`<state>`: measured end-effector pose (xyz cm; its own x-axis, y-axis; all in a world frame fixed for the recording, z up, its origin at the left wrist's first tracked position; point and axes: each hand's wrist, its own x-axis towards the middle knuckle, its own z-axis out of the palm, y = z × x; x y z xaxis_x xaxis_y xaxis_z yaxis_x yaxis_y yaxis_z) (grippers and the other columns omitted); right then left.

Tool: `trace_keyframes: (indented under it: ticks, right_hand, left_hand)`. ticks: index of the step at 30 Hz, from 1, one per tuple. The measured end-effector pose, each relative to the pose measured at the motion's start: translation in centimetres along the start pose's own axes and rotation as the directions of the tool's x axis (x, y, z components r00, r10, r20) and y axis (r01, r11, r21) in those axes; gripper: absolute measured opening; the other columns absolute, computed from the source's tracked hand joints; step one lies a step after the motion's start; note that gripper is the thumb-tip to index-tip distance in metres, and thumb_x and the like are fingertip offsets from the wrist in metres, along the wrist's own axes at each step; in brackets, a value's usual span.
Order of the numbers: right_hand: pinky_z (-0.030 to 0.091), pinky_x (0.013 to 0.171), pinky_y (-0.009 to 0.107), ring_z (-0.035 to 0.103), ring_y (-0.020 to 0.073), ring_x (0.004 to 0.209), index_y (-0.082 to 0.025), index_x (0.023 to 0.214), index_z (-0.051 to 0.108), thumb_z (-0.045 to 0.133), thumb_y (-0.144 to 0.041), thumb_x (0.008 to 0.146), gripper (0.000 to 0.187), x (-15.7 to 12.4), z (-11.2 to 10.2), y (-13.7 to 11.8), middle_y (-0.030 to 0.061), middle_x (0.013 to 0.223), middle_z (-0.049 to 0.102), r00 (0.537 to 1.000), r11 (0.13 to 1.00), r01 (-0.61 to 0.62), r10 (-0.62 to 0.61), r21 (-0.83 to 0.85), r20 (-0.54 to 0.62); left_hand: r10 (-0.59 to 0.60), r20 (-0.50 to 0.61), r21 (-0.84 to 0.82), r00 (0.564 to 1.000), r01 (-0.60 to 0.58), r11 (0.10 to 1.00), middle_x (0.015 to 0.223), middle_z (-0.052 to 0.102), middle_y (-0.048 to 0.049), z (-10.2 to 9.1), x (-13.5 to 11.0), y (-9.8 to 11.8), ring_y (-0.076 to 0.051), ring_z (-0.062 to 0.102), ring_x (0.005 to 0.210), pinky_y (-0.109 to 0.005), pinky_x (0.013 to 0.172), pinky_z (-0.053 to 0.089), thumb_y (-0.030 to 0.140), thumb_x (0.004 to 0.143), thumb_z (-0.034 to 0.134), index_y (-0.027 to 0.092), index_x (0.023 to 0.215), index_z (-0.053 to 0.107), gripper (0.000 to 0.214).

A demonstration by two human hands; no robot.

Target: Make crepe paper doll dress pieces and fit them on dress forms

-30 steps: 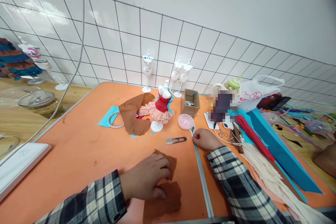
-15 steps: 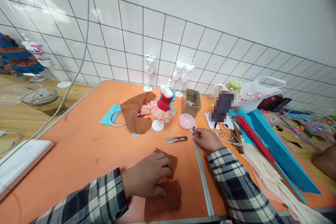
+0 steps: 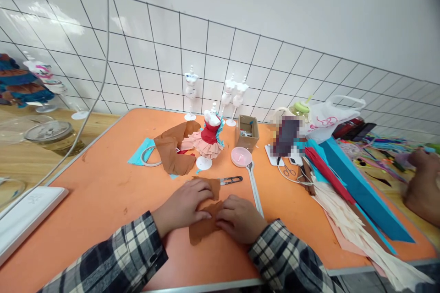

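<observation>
Pink print on white bag (image 3: 332, 121) unreadable. On table (image 3: 103, 183), brown cloth (image 3: 201, 232) lay between left hand (image 3: 182, 206) and right hand (image 3: 240, 219); both half-curled, fingertips gripping it.

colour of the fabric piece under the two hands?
Plain brown, no pattern: fabric piece partly under left hand and right hand. Head view shows it.

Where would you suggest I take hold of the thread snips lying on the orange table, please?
Take the thread snips by the black handle loop at their right end, coming down from above with the right hand. They lie flat on the orange table, the blades point left toward the brown sheet, and the handle end looks clear of other things.
</observation>
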<state>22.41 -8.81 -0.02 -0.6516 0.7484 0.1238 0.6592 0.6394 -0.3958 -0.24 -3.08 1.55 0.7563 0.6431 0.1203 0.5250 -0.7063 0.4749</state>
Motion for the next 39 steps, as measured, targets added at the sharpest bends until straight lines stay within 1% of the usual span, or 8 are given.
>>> trace_keyframes:
  ticks: [8,14,17,21,24,28,33,39]
  right_hand:
    - [0.040,0.072,0.033,0.053,0.0219,0.088,-0.020,0.098,0.064,0.066,-0.040,0.084,0.025,1.3,0.4,-0.1,0.0060,0.094,0.064,0.997,0.993,0.013,-0.004,-0.115,0.077]
    - [0.041,0.076,0.032,0.052,0.0214,0.091,-0.021,0.104,0.062,0.065,-0.045,0.084,0.031,2.2,0.2,0.4,0.0054,0.096,0.061,0.997,0.988,0.002,0.010,-0.157,0.078]
    - [0.042,0.078,0.033,0.052,0.0214,0.093,-0.021,0.104,0.062,0.066,-0.048,0.083,0.034,2.0,0.2,0.8,0.0056,0.098,0.061,0.998,0.990,-0.009,0.018,-0.141,0.060]
    - [0.042,0.082,0.035,0.052,0.0222,0.094,-0.021,0.106,0.063,0.070,-0.054,0.078,0.043,1.1,0.0,1.6,0.0060,0.102,0.061,0.999,0.995,-0.019,0.023,-0.099,0.039]
    - [0.042,0.084,0.036,0.053,0.0230,0.097,-0.023,0.108,0.063,0.075,-0.056,0.072,0.051,0.8,0.0,2.1,0.0060,0.106,0.060,0.998,0.997,-0.056,0.056,-0.054,-0.006]
    - [0.042,0.089,0.037,0.053,0.0235,0.103,-0.022,0.108,0.064,0.075,-0.054,0.072,0.050,1.6,0.2,2.2,0.0068,0.112,0.060,0.997,0.998,-0.059,0.058,-0.013,-0.054]
    - [0.042,0.093,0.036,0.053,0.0221,0.105,-0.019,0.108,0.065,0.070,-0.038,0.083,0.032,2.5,0.1,2.0,0.0083,0.114,0.061,0.990,1.000,-0.021,0.023,0.015,-0.138]
    - [0.045,0.080,0.029,0.056,0.0167,0.086,-0.019,0.091,0.070,0.057,-0.027,0.092,0.015,2.4,1.6,0.5,0.0036,0.089,0.067,0.982,0.999,0.043,-0.038,0.024,-0.186]
  left_hand:
    - [-0.075,-0.094,0.216,0.993,0.094,0.972,0.141,0.053,-0.0108,-0.6,-0.5,-3.2,-0.034,0.042,0.133,-0.058,0.110,0.025,0.057,0.082,0.062,0.025,0.136,0.050,0.064]
    - [-0.091,-0.343,0.102,0.935,0.133,0.986,0.114,0.066,-0.0112,-1.6,-0.6,-1.2,-0.026,0.059,0.107,-0.042,0.094,0.045,0.039,0.095,0.048,0.020,0.111,0.065,0.030]
    - [0.066,-0.087,0.091,0.994,-0.058,0.994,0.120,0.065,-0.0107,-0.9,-1.8,0.0,-0.027,0.059,0.110,-0.042,0.095,0.045,0.041,0.089,0.059,0.023,0.119,0.063,0.035]
    - [0.109,0.109,0.161,0.988,-0.126,0.979,0.140,0.056,-0.0081,0.0,-3.7,-1.1,-0.032,0.040,0.136,-0.060,0.113,0.014,0.044,0.089,0.058,0.029,0.144,0.041,0.059]
    - [0.107,0.057,0.207,0.993,-0.116,0.971,0.138,0.058,-0.0055,-0.7,-4.6,-2.3,-0.033,0.038,0.137,-0.063,0.112,0.010,0.041,0.091,0.055,0.032,0.138,0.048,0.048]
    - [0.203,-0.197,0.193,0.959,-0.166,0.967,0.108,0.070,-0.0078,-1.3,-4.7,-1.2,-0.025,0.059,0.104,-0.045,0.097,0.039,0.030,0.090,0.056,0.023,0.111,0.065,0.024]
    - [0.143,0.015,0.203,0.990,-0.143,0.969,0.086,0.067,-0.0033,0.3,-4.1,0.4,-0.020,0.060,0.082,-0.035,0.076,0.044,0.032,0.092,0.056,0.023,0.090,0.067,0.015]
    - [0.135,0.015,0.236,0.991,-0.135,0.962,0.090,0.066,-0.0035,0.5,-4.1,-0.3,-0.020,0.057,0.089,-0.037,0.083,0.041,0.028,0.097,0.048,0.023,0.092,0.068,0.021]
